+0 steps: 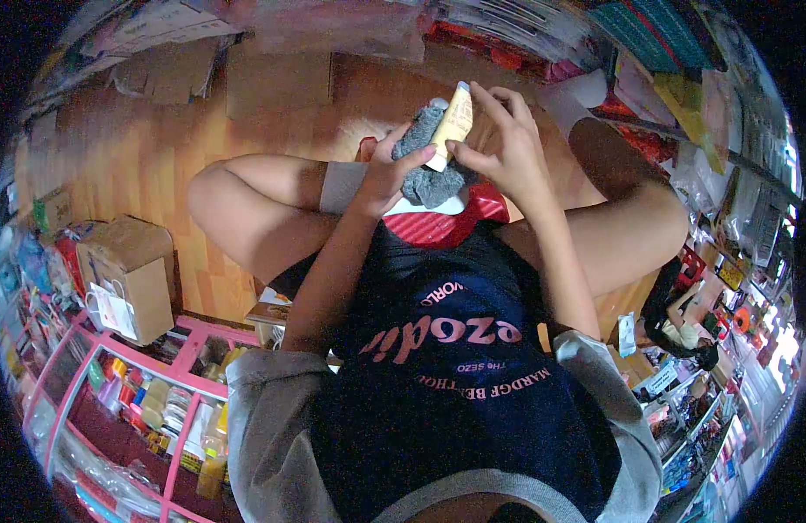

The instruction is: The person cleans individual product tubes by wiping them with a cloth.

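While the left hand [385, 179] curled its fingers around a grey fuzzy bundle [431, 179] above the red ribbed pack's [446, 227] upper edge, the right hand [507, 157] pinched a cream label [453, 122] — thumb against fingertips — at the bundle's top.

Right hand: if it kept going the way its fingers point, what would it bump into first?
The pale yellow cardboard tag, which the right hand pinches now. Just behind it, though depth is unclear, is the fuzzy grey fabric bundle in the left hand.
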`<state>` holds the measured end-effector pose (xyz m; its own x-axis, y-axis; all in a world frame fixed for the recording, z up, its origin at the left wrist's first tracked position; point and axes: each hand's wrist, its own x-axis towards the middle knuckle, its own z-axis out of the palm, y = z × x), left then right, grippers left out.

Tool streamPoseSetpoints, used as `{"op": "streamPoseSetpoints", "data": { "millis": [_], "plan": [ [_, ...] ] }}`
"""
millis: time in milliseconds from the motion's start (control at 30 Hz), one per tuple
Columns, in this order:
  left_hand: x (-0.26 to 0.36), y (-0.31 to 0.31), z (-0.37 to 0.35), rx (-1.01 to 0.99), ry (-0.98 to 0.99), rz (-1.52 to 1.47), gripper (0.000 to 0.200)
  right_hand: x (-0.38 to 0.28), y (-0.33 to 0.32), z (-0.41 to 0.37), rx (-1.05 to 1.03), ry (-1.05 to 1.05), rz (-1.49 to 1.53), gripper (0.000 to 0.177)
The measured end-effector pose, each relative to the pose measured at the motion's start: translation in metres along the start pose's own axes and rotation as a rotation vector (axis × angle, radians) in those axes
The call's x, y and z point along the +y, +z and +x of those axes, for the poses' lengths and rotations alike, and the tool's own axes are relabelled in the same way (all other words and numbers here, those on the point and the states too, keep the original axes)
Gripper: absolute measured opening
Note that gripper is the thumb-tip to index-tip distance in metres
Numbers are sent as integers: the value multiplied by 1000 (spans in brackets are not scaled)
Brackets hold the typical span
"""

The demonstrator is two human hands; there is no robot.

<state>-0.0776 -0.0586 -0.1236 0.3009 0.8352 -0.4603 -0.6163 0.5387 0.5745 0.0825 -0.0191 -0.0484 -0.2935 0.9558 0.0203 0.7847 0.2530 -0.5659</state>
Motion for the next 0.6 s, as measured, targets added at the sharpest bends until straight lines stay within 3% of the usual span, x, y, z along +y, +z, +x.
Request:
{"op": "streamPoseSetpoints", "data": {
  "millis": [600],
  "plan": [
    [7,4,-6,7,66,101,40,6,0,1,40,-12,-30,59]
  ]
}}
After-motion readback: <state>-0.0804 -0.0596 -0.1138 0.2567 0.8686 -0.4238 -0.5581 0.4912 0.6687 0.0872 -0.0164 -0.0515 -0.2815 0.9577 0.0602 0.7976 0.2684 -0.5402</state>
